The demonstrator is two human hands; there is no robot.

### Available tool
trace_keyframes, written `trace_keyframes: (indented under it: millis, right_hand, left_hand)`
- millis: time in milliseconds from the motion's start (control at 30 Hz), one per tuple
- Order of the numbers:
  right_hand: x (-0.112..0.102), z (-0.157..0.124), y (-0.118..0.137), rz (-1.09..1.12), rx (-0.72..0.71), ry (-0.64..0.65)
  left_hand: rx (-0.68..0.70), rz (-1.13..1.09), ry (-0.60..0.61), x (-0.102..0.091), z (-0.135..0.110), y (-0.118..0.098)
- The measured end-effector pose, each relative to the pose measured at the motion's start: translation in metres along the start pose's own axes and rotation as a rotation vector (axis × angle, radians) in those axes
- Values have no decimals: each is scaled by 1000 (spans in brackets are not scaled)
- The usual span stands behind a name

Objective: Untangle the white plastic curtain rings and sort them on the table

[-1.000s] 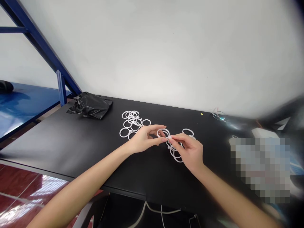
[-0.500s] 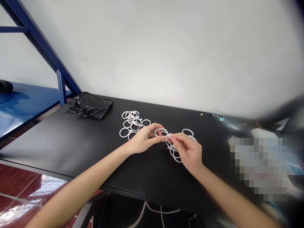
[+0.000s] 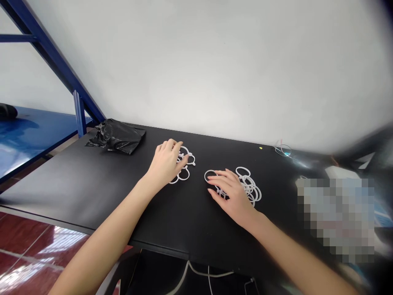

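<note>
White plastic rings with small knobs, like hoop fasteners, lie in two loose groups on the black table. My left hand (image 3: 167, 164) is over the left group of rings (image 3: 185, 167), its thumb and fingers apart and reaching among them; it covers part of the group. My right hand (image 3: 231, 194) is stretched out palm down above the right group of rings (image 3: 252, 188), fingers spread. One ring (image 3: 205, 176) sticks out past the fingertips of that hand. Whether the right fingers touch the rings below cannot be made out.
A crumpled black plastic bag (image 3: 118, 136) lies at the back left of the black table (image 3: 76, 180). Eyeglasses (image 3: 283, 150) rest near the wall at right, before a blurred, pixelated area. A blue metal frame (image 3: 58, 67) rises at left. Cables (image 3: 211, 273) hang below the front edge.
The ring pinched between both hands has been let go onto the right group. My left hand has moved left to the other rings; my right hand has opened and spread over its group.
</note>
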State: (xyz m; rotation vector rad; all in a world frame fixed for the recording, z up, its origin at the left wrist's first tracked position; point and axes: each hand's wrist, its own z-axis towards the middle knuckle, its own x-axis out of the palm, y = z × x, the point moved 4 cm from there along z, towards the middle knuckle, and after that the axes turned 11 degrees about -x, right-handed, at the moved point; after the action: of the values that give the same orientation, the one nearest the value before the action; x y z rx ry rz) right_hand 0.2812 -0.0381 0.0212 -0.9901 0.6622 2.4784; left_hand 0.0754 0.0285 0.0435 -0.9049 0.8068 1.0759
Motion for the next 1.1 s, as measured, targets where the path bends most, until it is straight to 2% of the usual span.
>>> trace_keyframes:
  millis: [67, 167, 433, 567, 667, 733, 833, 933, 1000, 1100]
  right_hand:
    - [5, -3, -2, -12, 16, 54]
    - [8, -6, -5, 7, 43, 64]
    - [6, -3, -3, 29, 48, 91]
    - [7, -2, -2, 34, 25, 106]
    - [5, -1, 0, 35, -6, 57]
    - [2, 0, 1, 47, -30, -7]
    - [-1, 1, 3, 105, -56, -58]
    - [-4, 3, 6, 147, -85, -86]
    - [-7, 4, 9, 159, -105, -127]
    - [-14, 6, 9, 141, -45, -225]
  left_hand:
    - [-56, 106, -16, 0, 2, 8]
    - [-104, 179, -22, -1, 2, 14]
    - [-112, 262, 20, 7, -3, 19]
    - [-117, 185, 10, 4, -1, 15]
    - [-52, -53, 19, -1, -2, 1]
    - [-23, -312, 116, -3, -6, -14]
    - [-122, -703, 402, 4, -16, -35]
    - [-186, -945, 657, 16, -27, -51]
    - [-185, -1050, 750, 23, -31, -57]
    - [-204, -1159, 765, 29, -31, -57]
